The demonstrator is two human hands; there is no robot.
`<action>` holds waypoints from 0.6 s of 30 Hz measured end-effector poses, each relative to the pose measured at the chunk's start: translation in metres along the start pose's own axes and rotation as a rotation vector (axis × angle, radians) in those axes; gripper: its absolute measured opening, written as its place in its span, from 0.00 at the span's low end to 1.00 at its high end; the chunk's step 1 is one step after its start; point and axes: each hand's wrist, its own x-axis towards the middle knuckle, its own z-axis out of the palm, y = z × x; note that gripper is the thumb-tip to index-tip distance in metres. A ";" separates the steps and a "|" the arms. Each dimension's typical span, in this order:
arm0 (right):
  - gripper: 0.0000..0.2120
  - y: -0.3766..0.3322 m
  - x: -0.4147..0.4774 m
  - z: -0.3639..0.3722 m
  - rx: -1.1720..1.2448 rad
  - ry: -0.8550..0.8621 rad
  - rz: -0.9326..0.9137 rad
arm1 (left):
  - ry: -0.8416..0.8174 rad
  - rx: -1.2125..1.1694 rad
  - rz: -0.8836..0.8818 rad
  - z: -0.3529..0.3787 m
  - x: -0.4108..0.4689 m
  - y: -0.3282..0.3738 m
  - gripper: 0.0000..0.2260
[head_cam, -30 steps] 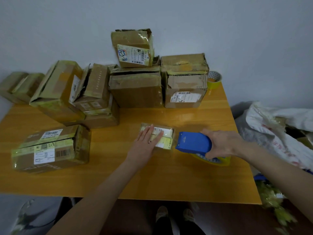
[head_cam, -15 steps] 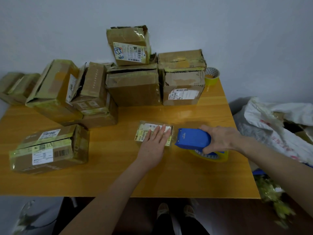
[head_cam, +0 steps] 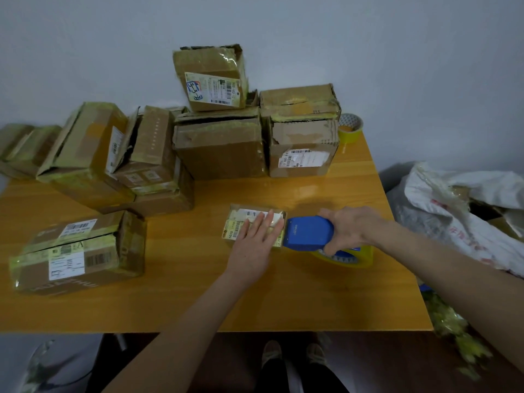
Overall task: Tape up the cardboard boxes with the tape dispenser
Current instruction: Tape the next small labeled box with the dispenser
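The small cardboard box (head_cam: 241,222) lies flat on the table (head_cam: 198,293), a little right of the middle, its top covered by white and yellow labels. The left hand (head_cam: 255,245) rests on it palm down, its grip apart: the fingers are straight and laid side by side across the labels, reaching toward the box's far right corner. The blue tape dispenser (head_cam: 309,234) has its front edge against the box's right end. The right hand (head_cam: 348,231) holds it from the right, its grip clamped round the dispenser's body. A yellow tape roll (head_cam: 364,258) sits in the dispenser, below and right of that hand, close to the table. Near the left edge a long taped box (head_cam: 76,251) with barcode labels lies apart from the rest. Along the far side more cardboard boxes are heaped: leaning boxes (head_cam: 85,143) at the left, a large box (head_cam: 219,146) in the middle with a labelled box (head_cam: 211,78) tilted on top, and two stacked boxes (head_cam: 303,148) at the right. A spare tape roll (head_cam: 350,129) stands at the far right corner, just beside that stack. Off the table's right edge lies a white bag (head_cam: 453,208), and the person's shoes (head_cam: 272,353) show below the near edge.
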 end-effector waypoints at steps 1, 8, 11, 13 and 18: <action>0.26 -0.001 0.003 -0.003 0.026 -0.021 -0.002 | -0.004 -0.001 0.005 -0.001 0.000 0.000 0.34; 0.22 -0.002 0.021 -0.020 0.158 -0.161 -0.014 | 0.020 -0.042 0.038 0.002 -0.003 -0.004 0.33; 0.24 0.002 0.018 -0.019 0.172 -0.133 0.037 | -0.009 -0.042 0.038 0.000 -0.004 -0.004 0.36; 0.26 0.013 0.010 -0.017 0.127 -0.071 0.123 | -0.032 -0.044 0.039 0.000 -0.007 -0.003 0.38; 0.28 0.031 -0.003 -0.013 0.433 0.072 0.159 | 0.126 -0.184 -0.127 -0.008 0.004 0.014 0.31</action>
